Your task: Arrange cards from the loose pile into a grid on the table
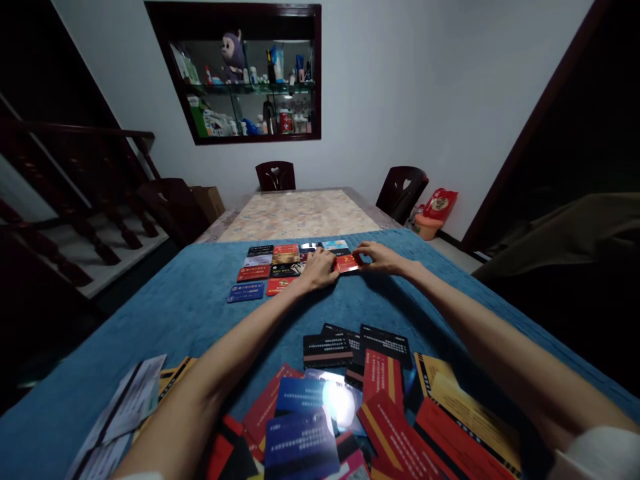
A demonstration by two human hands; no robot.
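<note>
A red card lies at the lower right of a block of cards laid out in rows on the blue cloth. My left hand reaches over the block, its bent fingers at the card's left edge. At the right edge, my right hand pinches the same card between thumb and fingers. To the left in the block are a blue card, a red card and a black card. A light blue card tops the right column. My left hand partly hides the middle cards.
Nearer me is a loose pile with black cards, blue cards, red cards and gold cards. Silvery cards lie under my left forearm's side. Beyond the blue cloth stand a patterned tabletop and chairs.
</note>
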